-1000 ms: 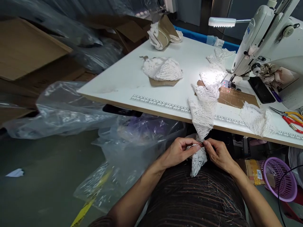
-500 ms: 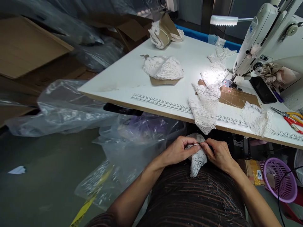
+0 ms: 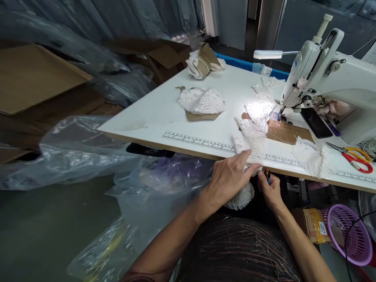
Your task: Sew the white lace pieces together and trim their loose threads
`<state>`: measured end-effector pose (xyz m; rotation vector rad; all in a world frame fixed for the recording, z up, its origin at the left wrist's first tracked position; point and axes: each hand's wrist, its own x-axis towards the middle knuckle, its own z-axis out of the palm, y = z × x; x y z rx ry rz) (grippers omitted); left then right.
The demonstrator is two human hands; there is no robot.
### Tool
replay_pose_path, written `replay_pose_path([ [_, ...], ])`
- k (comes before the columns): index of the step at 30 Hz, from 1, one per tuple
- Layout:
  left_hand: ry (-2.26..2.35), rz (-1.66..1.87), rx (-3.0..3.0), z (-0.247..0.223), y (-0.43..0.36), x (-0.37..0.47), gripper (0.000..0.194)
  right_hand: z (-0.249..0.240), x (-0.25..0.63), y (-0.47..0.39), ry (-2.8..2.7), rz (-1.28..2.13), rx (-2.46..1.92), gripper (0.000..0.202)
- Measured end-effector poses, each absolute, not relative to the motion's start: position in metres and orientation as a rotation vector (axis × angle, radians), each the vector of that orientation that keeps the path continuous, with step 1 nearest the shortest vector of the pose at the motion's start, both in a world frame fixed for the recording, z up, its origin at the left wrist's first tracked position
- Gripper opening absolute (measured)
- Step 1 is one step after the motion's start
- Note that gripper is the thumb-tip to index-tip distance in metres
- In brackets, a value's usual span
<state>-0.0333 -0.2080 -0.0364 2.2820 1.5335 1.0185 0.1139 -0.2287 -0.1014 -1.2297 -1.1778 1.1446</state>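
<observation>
My left hand (image 3: 229, 178) is at the table's front edge, its thumb and fingers closed on a strip of white lace (image 3: 252, 135). This lace runs up the tabletop towards the sewing machine's needle, and another part of it hangs below the edge under my palm. Just to the right, my right hand (image 3: 272, 190) grips small thread snips (image 3: 268, 177) with dark blades pointing up and a bit of blue at the handle. The snips are close to the lace at my left thumb; whether they touch it I cannot tell.
A white sewing machine (image 3: 317, 74) stands on the white table (image 3: 141, 117). Red-and-yellow scissors (image 3: 357, 158), a black phone (image 3: 315, 123) and a lace piece (image 3: 314, 156) lie right. Further left are stacked lace cups (image 3: 202, 101). A purple basket (image 3: 348, 235) stands below.
Both hands have come up from my lap to the table edge. The left now lies over the lace there, and snips show in the right hand. My view has tilted up slightly.
</observation>
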Motion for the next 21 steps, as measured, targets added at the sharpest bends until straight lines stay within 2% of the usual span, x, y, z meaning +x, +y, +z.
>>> replay_pose_path([
  [3,1.494,1.065,2.231,-0.042,-0.206,-0.032,0.016,-0.101,0.109,-0.226,-1.19,1.2,-1.196,0.058],
  [6,1.365,1.191,1.969,-0.056,-0.219,-0.047,0.023,-0.096,0.11,-0.232,-1.194,1.238,-1.175,0.056],
  [13,1.296,1.06,1.505,-0.093,-0.244,-0.106,0.033,-0.086,0.124,-0.267,-1.432,1.275,-1.142,0.048],
  [17,1.219,1.194,1.479,-0.098,-0.231,-0.105,0.036,-0.084,0.128,-0.283,-1.611,1.289,-1.096,0.039],
  [21,0.776,1.011,1.614,-0.096,-0.214,-0.072,0.043,-0.082,0.128,-0.29,-1.693,1.27,-1.041,0.031],
])
